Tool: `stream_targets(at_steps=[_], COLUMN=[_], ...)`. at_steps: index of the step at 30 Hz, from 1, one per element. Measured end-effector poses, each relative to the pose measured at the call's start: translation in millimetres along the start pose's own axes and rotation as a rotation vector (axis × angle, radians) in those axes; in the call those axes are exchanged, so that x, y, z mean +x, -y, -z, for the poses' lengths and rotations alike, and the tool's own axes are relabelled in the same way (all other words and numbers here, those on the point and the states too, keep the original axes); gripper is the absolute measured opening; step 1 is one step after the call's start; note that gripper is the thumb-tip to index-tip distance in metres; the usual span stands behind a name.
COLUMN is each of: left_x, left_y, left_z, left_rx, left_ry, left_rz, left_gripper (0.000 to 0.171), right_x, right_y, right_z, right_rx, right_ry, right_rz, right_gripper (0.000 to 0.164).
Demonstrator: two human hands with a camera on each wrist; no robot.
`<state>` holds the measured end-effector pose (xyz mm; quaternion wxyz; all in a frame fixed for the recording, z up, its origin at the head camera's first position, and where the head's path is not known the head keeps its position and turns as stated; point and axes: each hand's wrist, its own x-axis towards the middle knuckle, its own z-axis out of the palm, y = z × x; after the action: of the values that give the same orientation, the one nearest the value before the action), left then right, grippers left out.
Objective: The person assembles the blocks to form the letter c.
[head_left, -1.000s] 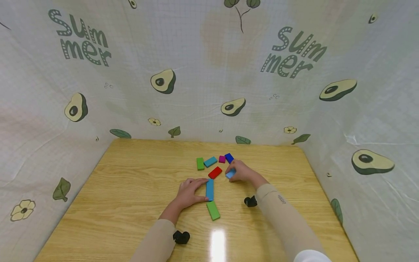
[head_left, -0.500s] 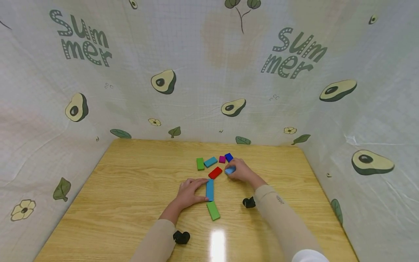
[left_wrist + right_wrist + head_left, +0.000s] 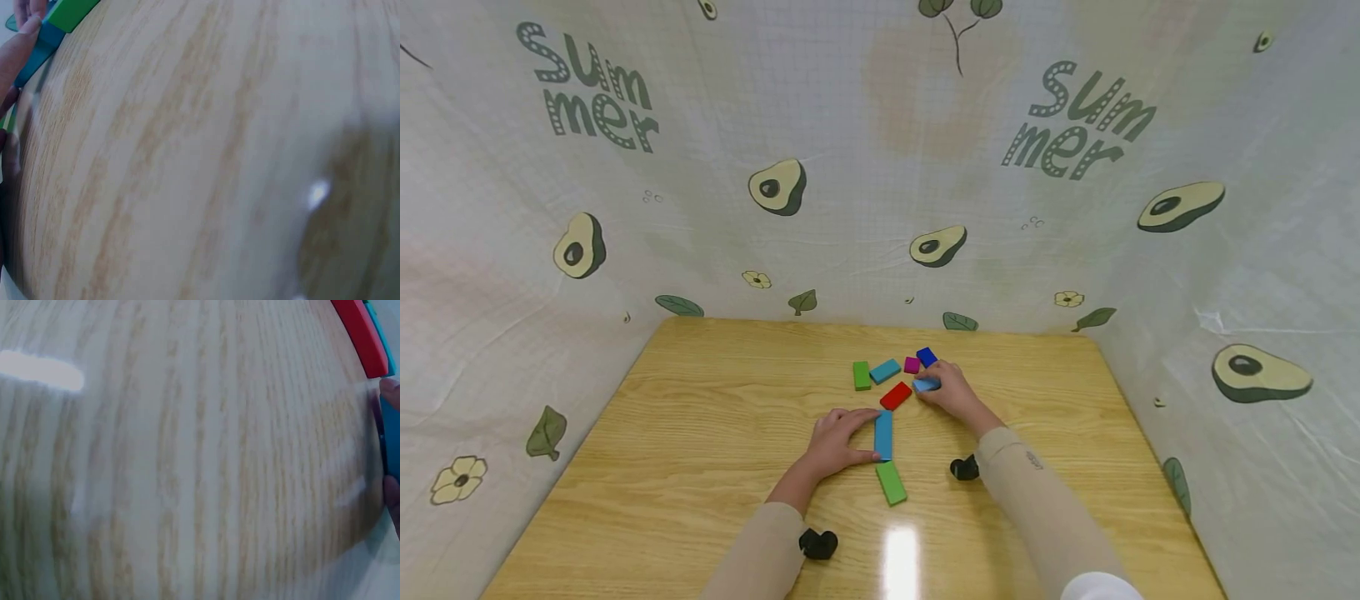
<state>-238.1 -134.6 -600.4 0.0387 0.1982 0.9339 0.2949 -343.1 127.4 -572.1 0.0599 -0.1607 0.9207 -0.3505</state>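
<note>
My left hand (image 3: 837, 442) holds a long blue block (image 3: 883, 435) by its two ends, thumb at the near end and a finger at the far end. A green block (image 3: 891, 483) lies just in front of that near end, and the left wrist view also shows the green block (image 3: 72, 14) against the blue one. Farther back, my right hand (image 3: 952, 390) pinches a light blue block (image 3: 925, 385), whose right part is covered by the fingers. To its left is a red block (image 3: 896, 396); in the right wrist view a fingertip is right at the red block's end (image 3: 365, 344).
Behind the hands, a green block (image 3: 861, 375), a medium blue block (image 3: 885, 371), a magenta cube (image 3: 912, 365) and a dark blue block (image 3: 927, 357) form a loose row on the wooden table (image 3: 715, 400). A printed cloth (image 3: 850, 117) hangs around the table's back and sides.
My right hand has slid the light blue block away from me and slightly left, turning it a little, so it sits nearer the red block. The left hand stays in place.
</note>
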Motion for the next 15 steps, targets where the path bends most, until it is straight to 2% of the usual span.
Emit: stream_targets(at_steps=[10,15], left_x=[0.1,-0.1], left_y=[0.3,1.0], left_z=[0.0,0.0], left_rx=[-0.005,-0.004], left_ry=[0.001,-0.005], left_rz=[-0.008,-0.013], left_gripper=[0.076,0.076], right_x=[0.5,-0.4], right_y=[-8.7,-11.4], right_z=[-13.1,-16.9], right_rx=[-0.019,-0.003], right_ry=[-0.133,-0.172], right_rz=[0.006,0.019], right_gripper=[0.033,0.035])
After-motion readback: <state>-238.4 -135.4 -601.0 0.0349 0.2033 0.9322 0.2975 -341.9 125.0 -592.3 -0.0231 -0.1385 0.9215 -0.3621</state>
